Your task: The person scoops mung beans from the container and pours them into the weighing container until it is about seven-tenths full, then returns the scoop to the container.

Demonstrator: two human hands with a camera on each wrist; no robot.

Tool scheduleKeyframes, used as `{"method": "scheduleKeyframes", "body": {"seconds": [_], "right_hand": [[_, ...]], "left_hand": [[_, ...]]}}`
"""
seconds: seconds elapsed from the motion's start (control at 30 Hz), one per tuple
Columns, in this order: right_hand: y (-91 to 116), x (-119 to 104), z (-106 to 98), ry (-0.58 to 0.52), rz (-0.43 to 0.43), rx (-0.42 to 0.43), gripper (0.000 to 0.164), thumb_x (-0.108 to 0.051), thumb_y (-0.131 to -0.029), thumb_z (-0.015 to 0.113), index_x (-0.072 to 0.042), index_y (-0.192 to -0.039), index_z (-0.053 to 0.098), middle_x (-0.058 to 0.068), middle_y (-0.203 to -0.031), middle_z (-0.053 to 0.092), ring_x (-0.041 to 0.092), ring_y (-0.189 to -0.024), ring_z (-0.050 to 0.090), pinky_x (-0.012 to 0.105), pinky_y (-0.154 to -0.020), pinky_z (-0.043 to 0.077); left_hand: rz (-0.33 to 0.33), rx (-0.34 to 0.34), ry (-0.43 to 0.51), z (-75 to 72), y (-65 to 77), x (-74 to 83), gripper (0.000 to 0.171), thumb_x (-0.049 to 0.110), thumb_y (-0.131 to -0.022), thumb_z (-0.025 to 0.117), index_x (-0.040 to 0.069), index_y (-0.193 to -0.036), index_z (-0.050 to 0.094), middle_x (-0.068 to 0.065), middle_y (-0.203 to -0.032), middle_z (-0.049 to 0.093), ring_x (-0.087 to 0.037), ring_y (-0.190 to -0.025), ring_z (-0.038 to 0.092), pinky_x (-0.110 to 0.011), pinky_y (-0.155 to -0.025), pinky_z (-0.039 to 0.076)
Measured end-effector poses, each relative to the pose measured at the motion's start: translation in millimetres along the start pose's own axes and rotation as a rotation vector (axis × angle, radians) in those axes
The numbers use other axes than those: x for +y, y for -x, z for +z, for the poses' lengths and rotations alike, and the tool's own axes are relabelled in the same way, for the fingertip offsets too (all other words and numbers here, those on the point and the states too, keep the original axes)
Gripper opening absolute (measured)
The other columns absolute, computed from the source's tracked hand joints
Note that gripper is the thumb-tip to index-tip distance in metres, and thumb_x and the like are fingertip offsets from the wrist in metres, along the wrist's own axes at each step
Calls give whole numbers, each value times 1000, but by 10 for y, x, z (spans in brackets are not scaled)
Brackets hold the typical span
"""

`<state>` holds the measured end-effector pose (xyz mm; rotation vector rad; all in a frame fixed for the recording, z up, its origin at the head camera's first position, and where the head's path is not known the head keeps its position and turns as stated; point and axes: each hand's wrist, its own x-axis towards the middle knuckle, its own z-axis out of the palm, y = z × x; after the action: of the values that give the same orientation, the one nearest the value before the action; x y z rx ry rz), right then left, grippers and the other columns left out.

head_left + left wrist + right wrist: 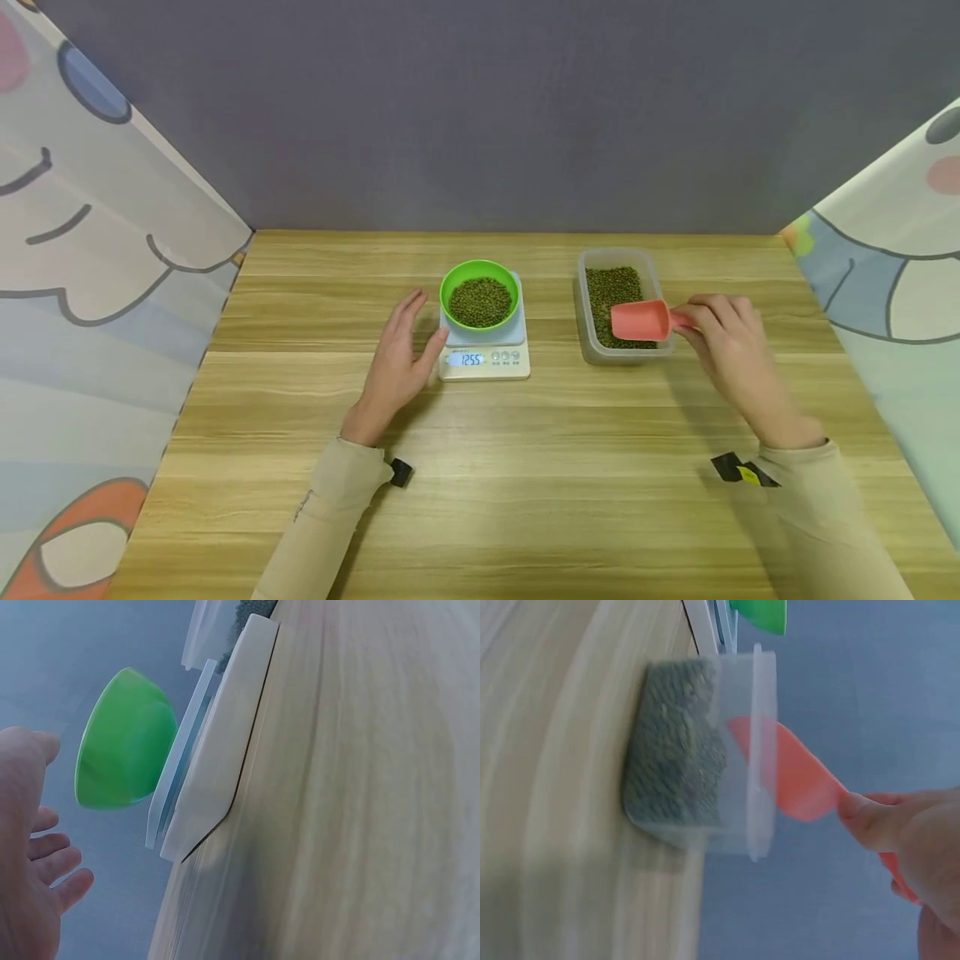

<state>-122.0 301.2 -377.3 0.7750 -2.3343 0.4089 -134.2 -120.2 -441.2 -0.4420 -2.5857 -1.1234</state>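
Note:
My right hand (727,350) grips the handle of a pink scoop (640,321). In the right wrist view the scoop's tip dips below the rim of a clear plastic box (763,825), above the green beans (679,742) inside it. A green bowl (480,271) with beans in it sits on a white kitchen scale (487,372), whose display reads 125.5. Beside the scale's left edge is my left hand (397,358), its fingers extended and thumb pointing toward the bowl. Nothing is in that hand in the left wrist view.
The wooden table (525,475) carries the scale near the middle and the box to its right. A grey panel (510,117) rises behind the table's far edge. Patterned cloth (97,233) hangs along the left and right sides.

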Motion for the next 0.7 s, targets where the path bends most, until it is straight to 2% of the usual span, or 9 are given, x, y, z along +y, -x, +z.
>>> {"method": "scheduleKeyframes", "body": {"seconds": [0.1, 0.17, 0.2, 0.27, 0.33, 0.37, 0.5, 0.7], "right_hand": [[-26, 47, -69, 47, -57, -79, 21, -18, -88, 61, 2, -94, 64, 19, -93, 61, 38, -84, 48, 50, -62, 39], [-57, 68, -127, 67, -88, -137, 23, -21, -90, 58, 2, -95, 62, 18, -94, 60, 38, -85, 49, 51, -63, 41], [-75, 72, -163, 76, -98, -174, 22, -19, -89, 58, 1, -96, 62, 17, -96, 60, 38, -87, 49, 52, -65, 42], [-115, 74, -230, 94, -115, -246, 19, -8, -82, 65, 2, -98, 60, 17, -99, 59, 37, -90, 48, 53, -70, 43], [-150, 67, -291, 113, -122, -318, 34, 6, -69, 71, 3, -100, 60, 17, -101, 58, 37, -93, 47, 54, -76, 43], [-166, 60, -314, 123, -123, -351, 38, 10, -66, 71, 4, -102, 60, 17, -102, 57, 37, -95, 46, 54, -77, 43], [-219, 29, -335, 143, -138, -432, 43, 18, -66, 67, 5, -106, 61, 16, -104, 56, 37, -98, 45, 53, -78, 43], [-232, 23, -192, 115, -177, -427, 36, 17, -68, 65, 5, -102, 63, 16, -99, 57, 36, -94, 46, 49, -73, 42]], "left_hand": [[-3, -4, 3, 1, 5, 0, 64, 40, -94, 51, 1, -143, 36, -16, -149, 34, -25, -135, 29, -51, -111, 28], [-4, -5, 4, 3, 6, -3, 64, 40, -94, 51, 1, -143, 36, -16, -149, 34, -25, -135, 29, -50, -111, 28], [-6, -6, 0, 3, 5, -6, 64, 40, -94, 51, 2, -144, 36, -16, -149, 34, -25, -136, 29, -50, -111, 28], [-8, -4, -4, 2, 6, -4, 65, 41, -94, 50, 2, -144, 35, -15, -150, 33, -24, -136, 29, -50, -111, 28], [-9, -4, -5, 4, 6, -5, 65, 41, -95, 50, 2, -144, 36, -15, -149, 34, -24, -136, 29, -50, -111, 28], [-10, -4, -6, 5, 7, -4, 65, 41, -95, 50, 2, -144, 36, -15, -149, 34, -24, -136, 29, -50, -111, 28], [-14, -8, -3, 9, 9, -5, 65, 42, -94, 49, 0, -143, 37, -16, -149, 34, -24, -135, 29, -50, -111, 29], [-9, -14, 3, 13, 11, 3, 65, 41, -95, 50, 1, -143, 36, -14, -149, 34, -25, -135, 29, -50, -111, 29]]}}
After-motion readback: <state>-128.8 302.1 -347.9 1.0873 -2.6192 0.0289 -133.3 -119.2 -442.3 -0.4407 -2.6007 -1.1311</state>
